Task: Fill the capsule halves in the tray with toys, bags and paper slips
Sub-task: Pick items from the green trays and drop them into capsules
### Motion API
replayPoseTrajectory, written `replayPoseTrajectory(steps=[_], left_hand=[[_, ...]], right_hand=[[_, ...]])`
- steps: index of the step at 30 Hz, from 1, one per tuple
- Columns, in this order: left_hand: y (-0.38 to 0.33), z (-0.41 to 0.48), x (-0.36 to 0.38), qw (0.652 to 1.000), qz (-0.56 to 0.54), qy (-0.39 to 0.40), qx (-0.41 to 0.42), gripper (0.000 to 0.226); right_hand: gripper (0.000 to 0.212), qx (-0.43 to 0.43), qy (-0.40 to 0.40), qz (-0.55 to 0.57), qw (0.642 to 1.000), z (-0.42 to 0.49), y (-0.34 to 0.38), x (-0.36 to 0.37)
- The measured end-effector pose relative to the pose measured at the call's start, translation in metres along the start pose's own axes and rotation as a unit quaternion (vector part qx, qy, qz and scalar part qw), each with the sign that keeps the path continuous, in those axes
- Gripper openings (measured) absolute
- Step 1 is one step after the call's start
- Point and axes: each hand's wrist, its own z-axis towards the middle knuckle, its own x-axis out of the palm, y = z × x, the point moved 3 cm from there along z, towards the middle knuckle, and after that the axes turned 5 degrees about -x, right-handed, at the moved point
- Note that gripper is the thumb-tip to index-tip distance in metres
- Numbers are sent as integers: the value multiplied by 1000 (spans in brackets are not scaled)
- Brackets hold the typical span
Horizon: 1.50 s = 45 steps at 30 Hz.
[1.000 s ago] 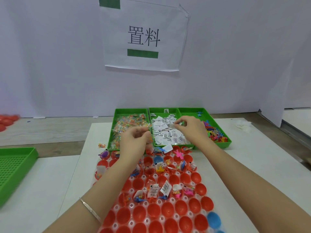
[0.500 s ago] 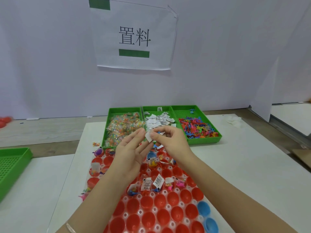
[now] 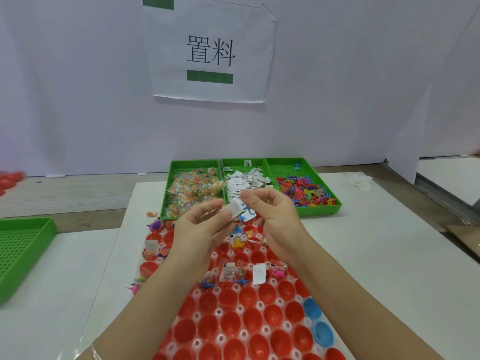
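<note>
A clear tray (image 3: 218,311) of red and blue capsule halves lies in front of me; its far rows hold toys, small bags and paper slips, its near rows hold bare halves. My right hand (image 3: 272,219) and my left hand (image 3: 201,229) meet above the far rows, both pinching a white paper slip (image 3: 235,207) between their fingertips. Behind stand three green bins: bags (image 3: 193,193) on the left, paper slips (image 3: 244,181) in the middle, coloured toys (image 3: 306,192) on the right.
A green mesh tray (image 3: 20,250) sits at the left edge. Red capsule halves (image 3: 9,179) lie far left. A white sign (image 3: 210,50) hangs on the back wall. A few toys and a bag lie loose on the table left of the capsule tray.
My right hand came back from the slip bin with a paper slip and met my left hand over the capsule tray. The camera view shifted slightly.
</note>
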Motion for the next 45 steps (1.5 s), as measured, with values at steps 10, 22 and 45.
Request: replayPoseTrajectory(steps=[10, 22, 45], left_hand=[[-1, -8, 0, 999, -20, 28, -17, 36], [3, -11, 8, 991, 97, 90, 7, 26], [4, -26, 6, 969, 213, 67, 104, 27]], right_hand=[[13, 57, 22, -55, 997, -3, -4, -3], [51, 147, 92, -44, 984, -12, 4, -25], [9, -26, 139, -535, 833, -52, 3, -110]])
